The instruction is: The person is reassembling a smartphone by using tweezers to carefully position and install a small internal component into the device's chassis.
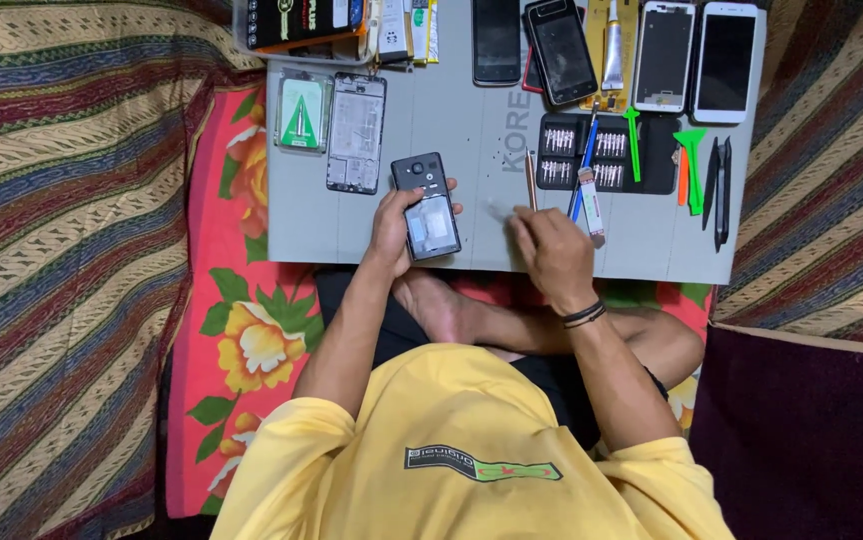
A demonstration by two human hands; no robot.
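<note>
While clasped in the left hand (391,228), opened dark phone (428,205); right hand (551,250) curled, grip unclear, beside green-labelled clear package (302,110).

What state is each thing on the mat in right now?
Dark phone: back cover off, held by left hand.
Right hand: on the grey mat, holding nothing visible.
Bit case: open.
Phone frame: stripped, lying flat.
White phone: screen dark.
</note>
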